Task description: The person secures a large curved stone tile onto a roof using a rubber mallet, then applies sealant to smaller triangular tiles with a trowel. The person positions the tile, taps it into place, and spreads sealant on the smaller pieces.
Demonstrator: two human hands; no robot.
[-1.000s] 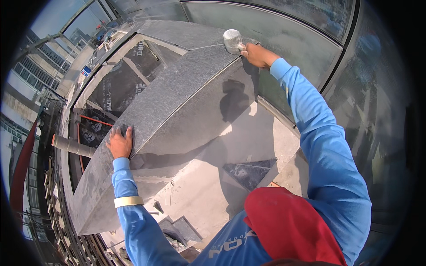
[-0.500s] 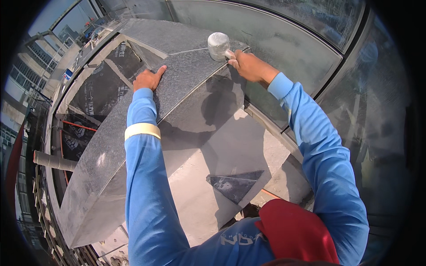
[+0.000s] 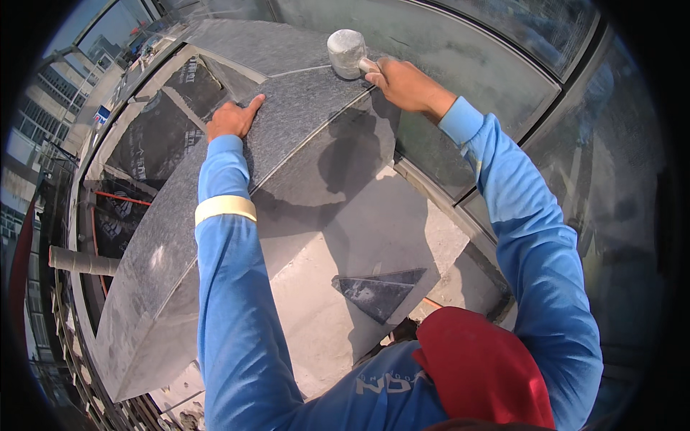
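Observation:
My right hand point(image 3: 408, 85) is closed round the short handle of a mallet point(image 3: 346, 54) with a pale, dusty, rounded head. The mallet head is at the far end of a grey stone slab point(image 3: 302, 118), by its right edge; I cannot tell whether it touches the stone. My left hand point(image 3: 234, 118) rests on the slab's left edge, thumb stretched out over the top face. Its other fingers are partly hidden at the edge. A thin pale joint line point(image 3: 305, 70) separates this slab from another grey slab point(image 3: 251, 52) beyond it.
Glass panels point(image 3: 460, 108) stand along the right. On the left lies an open frame with dark sheeting point(image 3: 154, 140) and a wrapped pipe point(image 3: 83, 261). A dark triangular stone piece point(image 3: 381, 293) lies near me on the pale surface below. Red cloth point(image 3: 478, 366) hangs at my front.
The mallet and my right hand have shifted slightly up and left in the picture. My left hand stays at the slab's edge, while the whole view has moved a little.

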